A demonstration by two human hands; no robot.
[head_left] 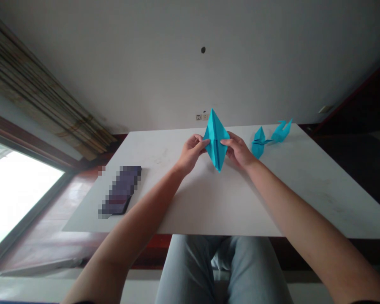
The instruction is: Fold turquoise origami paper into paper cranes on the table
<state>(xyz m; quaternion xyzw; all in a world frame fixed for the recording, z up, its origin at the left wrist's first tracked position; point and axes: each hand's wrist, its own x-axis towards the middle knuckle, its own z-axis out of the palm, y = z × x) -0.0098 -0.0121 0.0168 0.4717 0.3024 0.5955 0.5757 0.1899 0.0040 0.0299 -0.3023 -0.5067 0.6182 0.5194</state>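
Note:
A sheet of bright blue origami paper [214,131], folded into a long diamond with a crease across its middle and a slit down the lower half, is held up above the white table. My left hand [193,151] pinches its left corner, thumb in front and fingers behind. On the opposite corner my right hand [239,151] grips in the same way, its thumb lying on the paper near the middle crease. The paper's back face is hidden from me.
Two folded blue paper figures, one nearer [258,145] and one bird-like [281,131], rest at the table's back right. A phone-like dark object [123,190], blurred out, lies at the left. The white table [221,211] ends just before my knees; a wall stands behind.

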